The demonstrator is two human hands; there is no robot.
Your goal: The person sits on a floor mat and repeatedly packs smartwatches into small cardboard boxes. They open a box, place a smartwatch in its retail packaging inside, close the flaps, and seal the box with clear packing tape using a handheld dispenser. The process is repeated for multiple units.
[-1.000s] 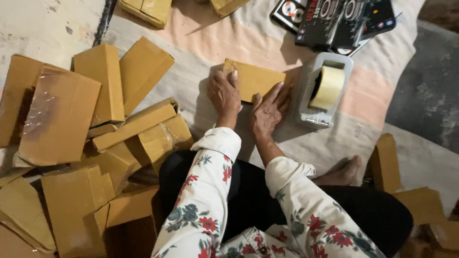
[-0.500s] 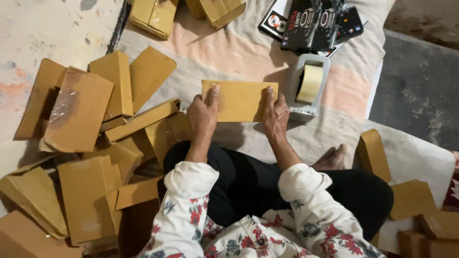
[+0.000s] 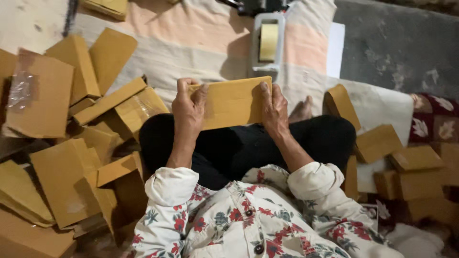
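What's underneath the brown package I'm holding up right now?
Under the brown package held by left hand and right hand lie dark trousered legs and striped cloth; what is directly behind is covered.

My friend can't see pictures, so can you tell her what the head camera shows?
A seated person holds a flat brown cardboard packet over their lap, the left hand and right hand gripping its two ends. Many similar brown packets lie piled at the left and right, and a tape dispenser sits on the striped cloth ahead.
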